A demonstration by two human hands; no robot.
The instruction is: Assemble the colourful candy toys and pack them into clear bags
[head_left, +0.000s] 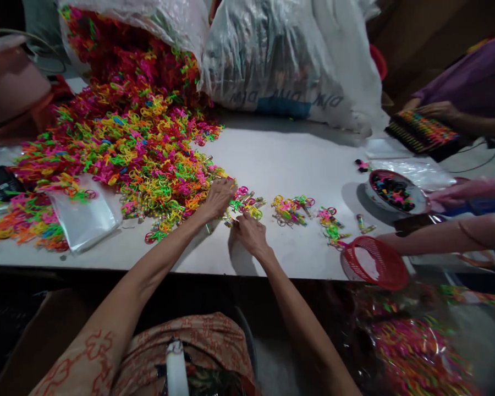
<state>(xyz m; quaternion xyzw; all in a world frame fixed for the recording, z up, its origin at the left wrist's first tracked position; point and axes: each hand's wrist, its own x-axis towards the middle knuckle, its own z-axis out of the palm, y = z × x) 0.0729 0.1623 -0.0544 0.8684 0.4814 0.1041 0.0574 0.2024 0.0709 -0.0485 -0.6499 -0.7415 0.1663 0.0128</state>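
Note:
A big heap of small bright plastic toys [144,148], pink, yellow, green, red and orange, covers the left of the white table [268,148]. At the heap's right edge, my left hand [220,197] has its fingers bent down among the pieces; its fingertips are hidden. Close by, my right hand [251,234] is closed in a pinch near the tabletop, at a small cluster of toys [247,201] with short shiny tubes. What either hand pinches is too small to name. To the right lie another toy cluster [289,209], a third cluster [332,225] and two loose tubes [365,224].
A red mesh basket [396,269] sits at the front edge. Behind it are a bowl [371,192] of black and pink pieces and co-workers' arms [449,236]. Clear plastic bags [82,214] and a phone [2,181] lie left. Large sacks [272,55] stand at the back.

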